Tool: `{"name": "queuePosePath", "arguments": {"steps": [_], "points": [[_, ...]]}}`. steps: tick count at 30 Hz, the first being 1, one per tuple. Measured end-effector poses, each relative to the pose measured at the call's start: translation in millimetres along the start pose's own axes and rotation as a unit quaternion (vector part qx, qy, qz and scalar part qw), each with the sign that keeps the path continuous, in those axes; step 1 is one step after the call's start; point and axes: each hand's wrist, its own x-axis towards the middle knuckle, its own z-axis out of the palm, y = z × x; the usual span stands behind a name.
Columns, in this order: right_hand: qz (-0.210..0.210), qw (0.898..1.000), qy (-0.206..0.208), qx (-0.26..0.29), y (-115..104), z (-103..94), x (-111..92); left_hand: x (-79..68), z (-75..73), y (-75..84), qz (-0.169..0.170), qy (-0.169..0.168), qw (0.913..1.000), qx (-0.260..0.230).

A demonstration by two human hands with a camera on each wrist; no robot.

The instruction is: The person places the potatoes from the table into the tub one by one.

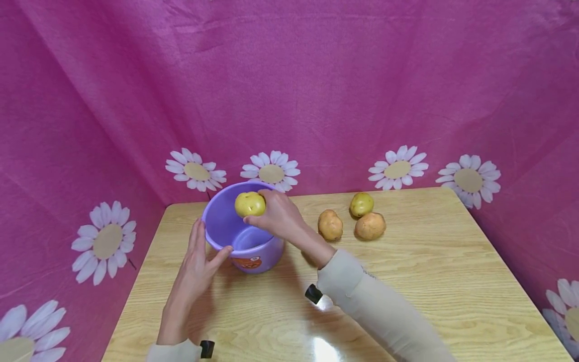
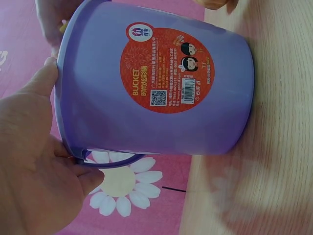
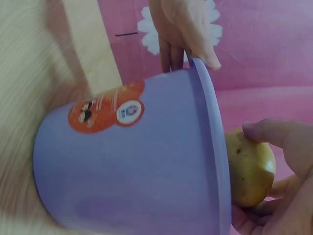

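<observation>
Nearest us, the L hand [image 1: 195, 266] holds a purple bucket [image 1: 267, 258] at its rim, thumb on the near edge, fingers along the outer L wall. The bucket's mouth faces up; its handle [image 2: 117, 163] hangs at the side. Just beyond, the R hand [image 1: 280, 215] grips a yellow potato [image 1: 250, 204] betw. thumb (near side) and fingers (far side), at the bucket's mouth, well above the floor inside. We see the potato's free end jut L past the thumb tip; its visible length runs approx. L–R, but w/ the R end hidden we can't tell the full long axis. Farther R, on the table [image 1: 407, 281]: 2 brown potatoes [image 1: 330, 224], w/ a yellow-green potato [image 1: 362, 204] just behind. Background: pink cloth [image 1: 316, 100], white daisies [image 1: 270, 173].
</observation>
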Motion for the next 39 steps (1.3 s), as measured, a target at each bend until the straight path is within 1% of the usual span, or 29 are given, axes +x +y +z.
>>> {"name": "queuePosePath", "arguments": {"steps": [5, 12, 22, 26, 33, 39], "points": [[-0.016, 1.000, -0.009, -0.020, -9.0, 11.6, 4.0, -0.8, -0.3, -1.0, -0.005, -0.001, 1.0000, 0.000], [-0.026, 0.999, -0.016, -0.023, -14.6, 19.9, 7.0, -0.2, 0.2, -0.9, -0.004, 0.002, 1.0000, 0.000], [-0.007, 0.999, -0.028, -0.039, -13.8, 29.7, 9.2, -0.1, 1.0, -2.4, 0.003, 0.010, 0.9999, -0.003], [-0.006, 0.998, -0.037, -0.044, -12.2, 33.6, 8.8, 0.0, 1.4, -3.0, 0.004, 0.009, 0.9999, -0.006], [-0.008, 0.998, -0.038, -0.053, -9.2, 38.5, 7.0, 0.7, 1.5, -3.2, 0.011, 0.012, 0.9998, -0.008], [-0.009, 0.998, -0.033, -0.049, -7.6, 41.3, 5.8, 0.3, 1.2, -2.5, 0.003, 0.007, 1.0000, -0.005]]}}
